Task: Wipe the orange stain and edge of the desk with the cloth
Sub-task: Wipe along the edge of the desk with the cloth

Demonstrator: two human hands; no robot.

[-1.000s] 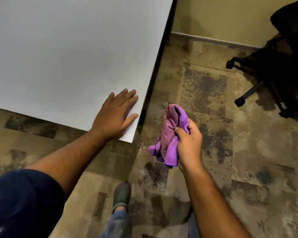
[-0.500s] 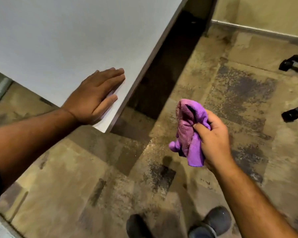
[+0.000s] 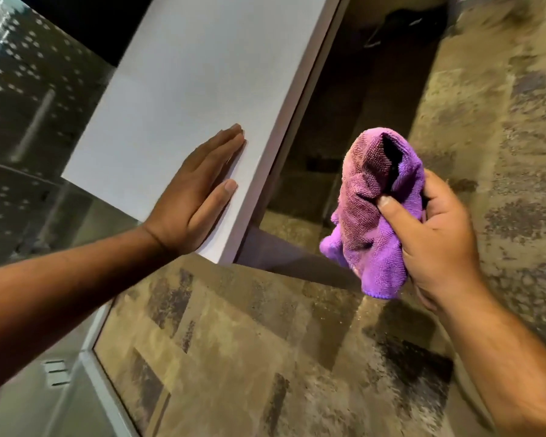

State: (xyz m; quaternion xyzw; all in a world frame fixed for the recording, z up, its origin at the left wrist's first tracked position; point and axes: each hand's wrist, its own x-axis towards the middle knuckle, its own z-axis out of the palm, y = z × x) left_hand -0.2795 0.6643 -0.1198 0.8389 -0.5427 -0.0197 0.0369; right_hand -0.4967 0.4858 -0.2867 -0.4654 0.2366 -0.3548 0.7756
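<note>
The white desk fills the upper middle, its corner pointing toward me and its right edge running up and away. My left hand lies flat, fingers together, on the desk top near that corner. My right hand is off to the right of the desk, over the floor, closed around a bunched purple cloth. The cloth's upper left side is tinted reddish-orange. It hangs clear of the desk edge. No orange stain shows on the visible desk top.
Mottled brown carpet covers the floor below and to the right. A glass partition with a white dot pattern stands at the left, with a pale frame at its base. The space under the desk is dark.
The view has swung left and lower: the desk edge now shows side-on and the glass partition has come into view. Both hands keep their hold; the chair and my shoes have left the frame.
</note>
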